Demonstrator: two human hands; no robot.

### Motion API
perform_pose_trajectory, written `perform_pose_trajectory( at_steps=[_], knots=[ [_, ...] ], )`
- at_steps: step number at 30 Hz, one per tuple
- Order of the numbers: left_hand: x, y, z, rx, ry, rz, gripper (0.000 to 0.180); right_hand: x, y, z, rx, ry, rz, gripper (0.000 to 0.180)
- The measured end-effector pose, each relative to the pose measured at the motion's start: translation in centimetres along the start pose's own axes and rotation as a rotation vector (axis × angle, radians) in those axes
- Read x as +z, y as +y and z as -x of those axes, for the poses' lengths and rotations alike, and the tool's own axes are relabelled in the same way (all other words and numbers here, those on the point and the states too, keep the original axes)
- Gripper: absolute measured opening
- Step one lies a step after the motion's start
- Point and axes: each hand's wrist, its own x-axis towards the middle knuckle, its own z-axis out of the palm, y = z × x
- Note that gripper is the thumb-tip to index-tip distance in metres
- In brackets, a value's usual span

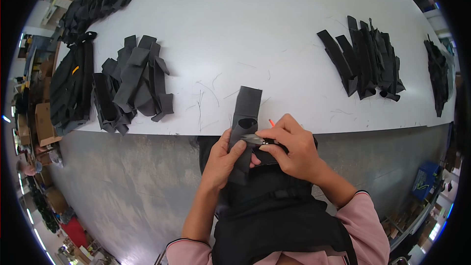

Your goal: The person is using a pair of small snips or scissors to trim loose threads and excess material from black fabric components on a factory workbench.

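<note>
A dark grey fabric strip with a sewn loop or pocket stands up from the table's near edge, its lower end hanging down in front of me. My left hand is closed around its middle, thumb on the front and fingertips showing at its right side. Thread snips are gripped in my right hand. Their metal blades point left and lie against the strip, close to my left thumb and just below the dark opening. A small red tip shows above my right fingers; I cannot tell what it belongs to.
On the white table, a loose pile of grey fabric strips lies left, beside a black bag. A long row of dark pieces sits far left. More strips and a dark bundle lie right. Cut threads are scattered about.
</note>
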Motion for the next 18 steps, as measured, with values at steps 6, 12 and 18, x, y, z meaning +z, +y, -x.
perform_pose_trajectory(
  at_steps=[6,12,18],
  knots=[
    [0.1,0.6,0.4,-0.055,-0.062,-0.114,0.032,0.6,1.0,-0.6,0.152,-0.205,-0.037,0.019],
    [-0.1,1.1,0.5,-0.097,-0.107,-0.217,0.032,0.3,0.8,-0.8,0.013,-0.206,0.029,0.020],
    [0.0,1.5,0.5,-0.092,-0.171,-0.298,0.027,0.1,1.6,-1.4,-0.218,-0.243,0.161,0.025]
  ],
)
